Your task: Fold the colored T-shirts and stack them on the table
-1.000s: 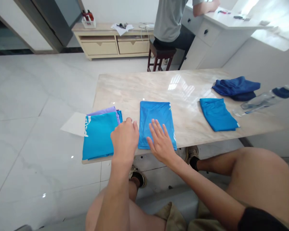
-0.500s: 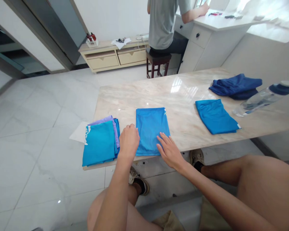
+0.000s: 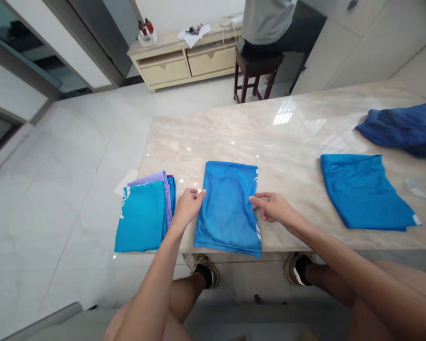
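A folded blue garment (image 3: 228, 208) with white and yellow print along its right edge lies before me, its near edge reaching the table's front. Thumb and fingers of my left hand (image 3: 190, 206) pinch its left edge. Opposite, my right hand (image 3: 271, 207) grips the right edge between thumb and index finger. To the left sits a stack of folded garments, with a turquoise one (image 3: 142, 218) bearing white print on top and a purple one (image 3: 167, 196) beneath. A loosely folded blue garment (image 3: 365, 194) lies to the right.
The marble-patterned table (image 3: 191, 132) also carries a dark blue garment (image 3: 404, 125) and a partly visible clear bottle (image 3: 424, 184) at the right. Beyond it, a person (image 3: 268, 21) sits on a dark stool (image 3: 259, 61) near a low cabinet (image 3: 166, 71).
My right hand has gone from lying flat on the garment to pinching its right edge. The garment has shifted slightly toward me. The view has tilted downward, cutting off most of the bottle.
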The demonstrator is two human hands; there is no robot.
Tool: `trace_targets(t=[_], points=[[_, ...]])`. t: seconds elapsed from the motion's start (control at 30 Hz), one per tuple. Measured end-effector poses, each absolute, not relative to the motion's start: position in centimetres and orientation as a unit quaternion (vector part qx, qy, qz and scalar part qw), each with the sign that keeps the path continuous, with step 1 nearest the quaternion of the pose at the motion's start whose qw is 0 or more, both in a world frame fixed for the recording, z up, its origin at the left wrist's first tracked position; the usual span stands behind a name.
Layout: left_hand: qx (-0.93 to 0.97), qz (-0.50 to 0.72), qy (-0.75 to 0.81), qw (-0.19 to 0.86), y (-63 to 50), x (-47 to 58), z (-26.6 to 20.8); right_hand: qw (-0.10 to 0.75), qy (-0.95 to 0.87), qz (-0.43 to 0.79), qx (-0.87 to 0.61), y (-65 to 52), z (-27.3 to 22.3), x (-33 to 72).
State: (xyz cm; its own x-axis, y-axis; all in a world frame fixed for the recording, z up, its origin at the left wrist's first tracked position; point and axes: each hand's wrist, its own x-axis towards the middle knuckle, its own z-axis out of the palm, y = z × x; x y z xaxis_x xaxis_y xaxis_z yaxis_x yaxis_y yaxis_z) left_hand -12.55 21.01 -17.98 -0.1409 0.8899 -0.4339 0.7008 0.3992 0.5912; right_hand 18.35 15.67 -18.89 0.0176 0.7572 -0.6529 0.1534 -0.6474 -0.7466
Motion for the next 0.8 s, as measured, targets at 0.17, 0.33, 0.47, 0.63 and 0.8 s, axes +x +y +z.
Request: trace_targets(t=[0.17, 0.33, 0.47, 0.63, 0.8], points=[[0.540, 0.097, 0.724, 0.419, 21.6, -12.5, -18.6, 0.177, -0.363, 0.612, -0.680, 15.5, -19.5, 19.1], [0.572, 0.050, 0.730, 0.370, 21.2, -10.8, -17.6, 0.194, -0.418, 0.582, -0.671, 15.0, -19.9, 19.5], [0.612, -0.019, 0.715, 0.338, 19.9, -9.7, -16.2, 0.211, -0.445, 0.567, -0.661, 14.6, -19.5, 20.5], [0.625, 0.012, 0.698, 0.349, 17.0, -9.1, -15.8, 0.202, -0.469, 0.522, -0.683, 13.6, -18.6, 22.5], [0.484, 0.153, 0.686, 0.521, 15.3, -7.9, -16.7, 0.177, -0.440, 0.534, -0.700, 12.6, -18.3, 23.6]])
